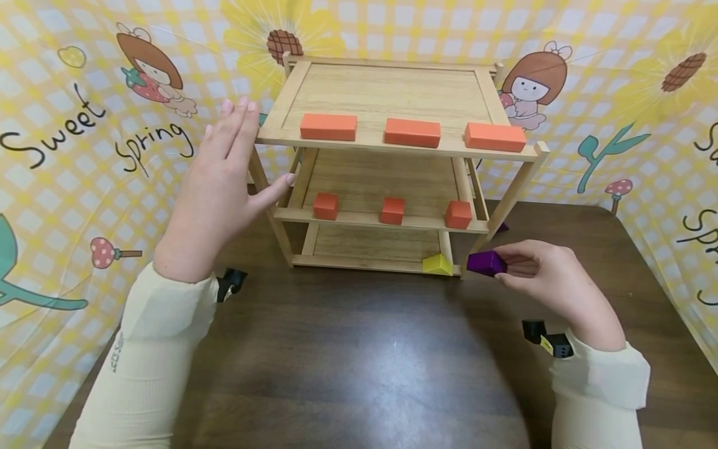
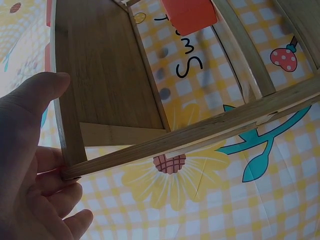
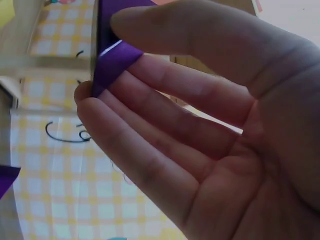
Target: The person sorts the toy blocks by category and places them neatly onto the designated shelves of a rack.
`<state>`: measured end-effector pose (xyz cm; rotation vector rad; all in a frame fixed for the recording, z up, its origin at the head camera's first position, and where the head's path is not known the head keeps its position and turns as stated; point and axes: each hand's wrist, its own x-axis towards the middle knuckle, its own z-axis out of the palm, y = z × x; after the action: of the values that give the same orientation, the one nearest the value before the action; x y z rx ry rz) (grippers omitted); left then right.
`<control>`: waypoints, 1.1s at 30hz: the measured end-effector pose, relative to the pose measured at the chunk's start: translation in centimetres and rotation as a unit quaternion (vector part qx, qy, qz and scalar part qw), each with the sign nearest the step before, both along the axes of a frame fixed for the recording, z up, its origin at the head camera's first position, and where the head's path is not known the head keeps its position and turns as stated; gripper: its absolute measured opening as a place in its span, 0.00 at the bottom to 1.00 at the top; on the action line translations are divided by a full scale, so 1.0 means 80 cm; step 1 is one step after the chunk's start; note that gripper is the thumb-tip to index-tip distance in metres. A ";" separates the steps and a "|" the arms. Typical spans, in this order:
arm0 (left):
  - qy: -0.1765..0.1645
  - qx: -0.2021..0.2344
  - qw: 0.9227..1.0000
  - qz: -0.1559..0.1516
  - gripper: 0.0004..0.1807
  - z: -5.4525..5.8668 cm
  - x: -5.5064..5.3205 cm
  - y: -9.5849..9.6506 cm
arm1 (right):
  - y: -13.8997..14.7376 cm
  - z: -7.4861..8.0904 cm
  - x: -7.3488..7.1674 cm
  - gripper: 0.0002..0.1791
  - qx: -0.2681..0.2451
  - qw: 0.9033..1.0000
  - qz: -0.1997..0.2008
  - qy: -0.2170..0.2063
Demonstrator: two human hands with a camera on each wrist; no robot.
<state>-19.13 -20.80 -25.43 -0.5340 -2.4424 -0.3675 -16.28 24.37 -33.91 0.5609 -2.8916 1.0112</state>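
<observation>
A purple block [image 1: 485, 264] with slanted sides is pinched between the thumb and fingers of my right hand [image 1: 552, 277], just right of the shelf's lower right front corner. That hand partly hides the block in the right wrist view. My left hand [image 1: 215, 181] lies along the left side of the three-tier wooden shelf [image 1: 387, 93], by its top left corner, fingers straight and thumb spread. In the left wrist view the thumb and fingers stand either side of the shelf's corner; firm contact cannot be made out. A yellow block [image 1: 437, 264] sits at the bottom tier's right front.
Along the top tier's front edge lie three long orange blocks [image 1: 412, 132]. Three smaller red-orange blocks [image 1: 392, 211] line the middle tier's front. Another purple piece [image 1: 503, 227] shows behind the right front post. Patterned cloth [image 1: 634, 75] surrounds the brown table [image 1: 359, 362].
</observation>
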 end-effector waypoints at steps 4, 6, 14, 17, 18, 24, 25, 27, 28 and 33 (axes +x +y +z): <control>0.004 0.000 1.000 0.000 0.48 0.000 0.000 0.001 | -0.011 -0.001 0.001 0.19 -0.003 1.000 0.006 0.008; 0.004 -0.001 1.000 0.002 0.48 0.000 0.000 0.000 | -0.017 -0.002 0.001 0.20 -0.005 1.000 0.011 0.017; -0.004 -0.003 1.000 0.006 0.48 0.001 0.001 0.000 | -0.041 -0.010 0.000 0.19 -0.009 0.998 0.027 0.052; -0.002 -0.004 1.000 0.005 0.49 0.001 0.001 0.000 | -0.050 -0.015 -0.002 0.19 -0.015 0.997 0.032 0.063; -0.001 -0.004 1.000 0.005 0.49 0.001 0.001 0.000 | -0.053 -0.016 -0.002 0.19 -0.018 0.997 0.033 0.066; 0.004 -0.004 1.000 0.004 0.48 0.000 0.000 0.000 | -0.071 -0.025 -0.003 0.19 -0.037 0.995 0.039 0.081; 0.005 -0.004 1.000 0.004 0.48 0.000 0.000 0.000 | -0.074 -0.027 -0.004 0.19 -0.040 0.995 0.041 0.084; 0.005 -0.004 1.000 0.004 0.48 0.000 0.000 -0.001 | -0.079 -0.032 -0.005 0.19 -0.040 0.994 0.043 0.090; 0.005 -0.005 1.000 0.004 0.48 0.000 0.000 -0.001 | -0.081 -0.034 -0.006 0.20 -0.040 0.994 0.045 0.092; 0.004 -0.005 1.000 0.004 0.49 -0.001 -0.001 -0.002 | -0.095 -0.044 -0.010 0.20 -0.023 0.993 0.048 0.107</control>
<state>-19.21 -20.95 -25.47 -0.5300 -2.4389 -0.3496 -17.06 16.73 -37.47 0.7626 -2.6702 0.9591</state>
